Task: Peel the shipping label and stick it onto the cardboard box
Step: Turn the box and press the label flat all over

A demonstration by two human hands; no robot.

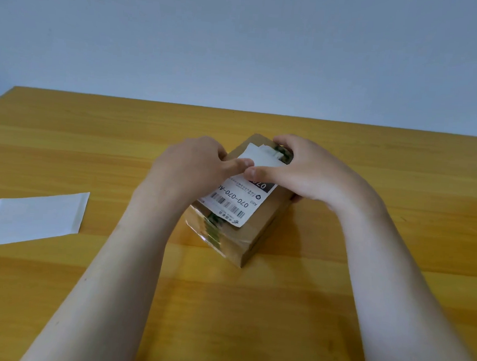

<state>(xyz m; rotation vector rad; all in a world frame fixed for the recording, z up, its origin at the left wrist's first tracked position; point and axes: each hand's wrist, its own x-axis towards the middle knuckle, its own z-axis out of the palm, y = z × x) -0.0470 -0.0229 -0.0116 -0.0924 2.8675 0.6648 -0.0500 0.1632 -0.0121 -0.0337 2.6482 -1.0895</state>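
Lying lengthwise atop the cardboard box [259,232] at the centre of the table [66,142], the shipping label [230,205] runs near-left to far-right, print inverted. Left hand [193,166] and right hand [310,173] pinch its lifted far end.

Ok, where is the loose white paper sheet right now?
In the head view, the white paper sheet lies flat on the wooden table near its left edge, well left of the left hand and the cardboard box, touching neither.
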